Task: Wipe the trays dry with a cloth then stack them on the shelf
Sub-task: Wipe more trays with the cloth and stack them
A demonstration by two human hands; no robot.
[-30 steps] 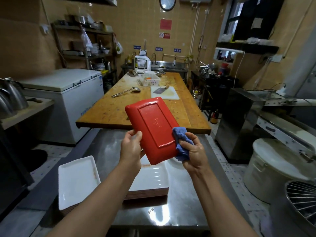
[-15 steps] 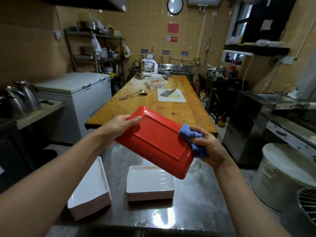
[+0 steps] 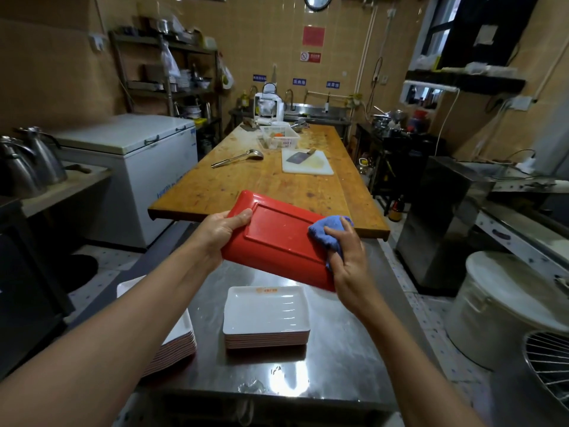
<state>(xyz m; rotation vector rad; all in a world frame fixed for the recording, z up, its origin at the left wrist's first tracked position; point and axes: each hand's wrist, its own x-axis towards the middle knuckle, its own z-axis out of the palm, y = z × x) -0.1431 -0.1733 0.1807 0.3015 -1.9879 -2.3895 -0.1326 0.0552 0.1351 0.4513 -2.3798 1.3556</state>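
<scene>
A red tray [image 3: 277, 238] is held in the air above the steel table [image 3: 338, 349], turned so that its underside faces up and tilted down toward the right. It is gripped at its left end by the left hand [image 3: 221, 232], thumb on top and fingers hidden beneath, presumably to steady it and present the base for wiping. A bunched blue cloth [image 3: 329, 232] is pressed onto the right end of the base by the right hand [image 3: 348, 260], whose fingers are curled round the cloth. The wiping of the underside is judged to be under way.

Directly below, a stack of trays [image 3: 266, 318] with white insides stands on the table; a second stack [image 3: 172, 343] lies at the left edge, partly hidden by the left forearm. Which stack is already dried cannot be told.

Beyond the steel table a long wooden worktop [image 3: 271, 186] carries a ladle [image 3: 237, 157], a cleaver on a white cutting board [image 3: 308, 163] and a white basket [image 3: 280, 138]. A chest freezer [image 3: 135, 155] stands to the left, a metal shelf rack [image 3: 172, 78] against the tiled wall.
</scene>
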